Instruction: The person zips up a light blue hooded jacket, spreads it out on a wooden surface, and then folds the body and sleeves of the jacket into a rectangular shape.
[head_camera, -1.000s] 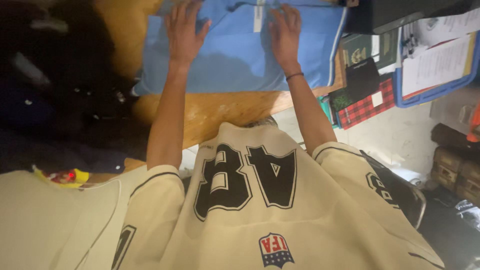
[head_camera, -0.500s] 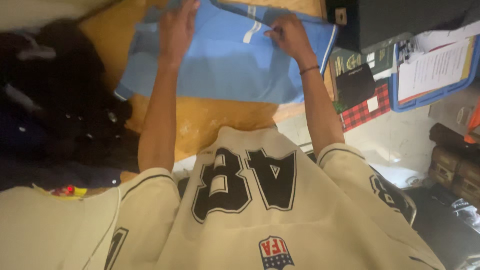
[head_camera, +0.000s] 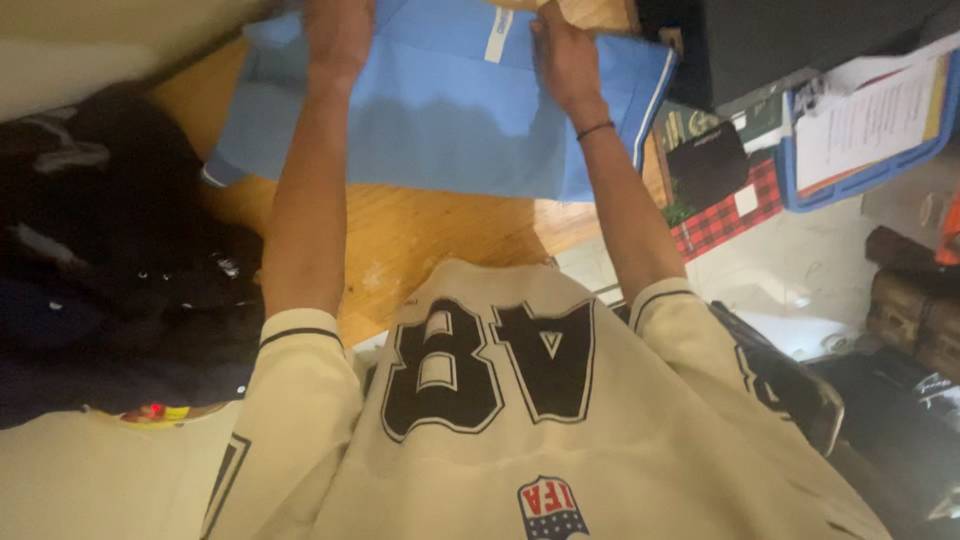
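A light blue garment (head_camera: 450, 120) with white trim lies spread on a wooden table (head_camera: 420, 235). Both my arms reach forward over it. My left hand (head_camera: 340, 30) rests on the garment's upper left part; its fingers run out of the top of the view. My right hand (head_camera: 562, 55), with a dark band at the wrist, is on the upper right part next to a white label strip (head_camera: 497, 35), and its fingers pinch the fabric at the top edge. I wear a cream jersey with large black letters (head_camera: 490, 370).
A heap of dark clothes (head_camera: 110, 260) lies at the left of the table, with cream cloth (head_camera: 80, 470) below it. To the right are a blue tray of papers (head_camera: 880, 110), a red plaid item (head_camera: 730, 205), green booklets (head_camera: 700, 125) and a dark box (head_camera: 790, 35).
Both hands have moved further up the garment towards its far edge. The garment now lies flatter and lower in view, and the view has tilted slightly.
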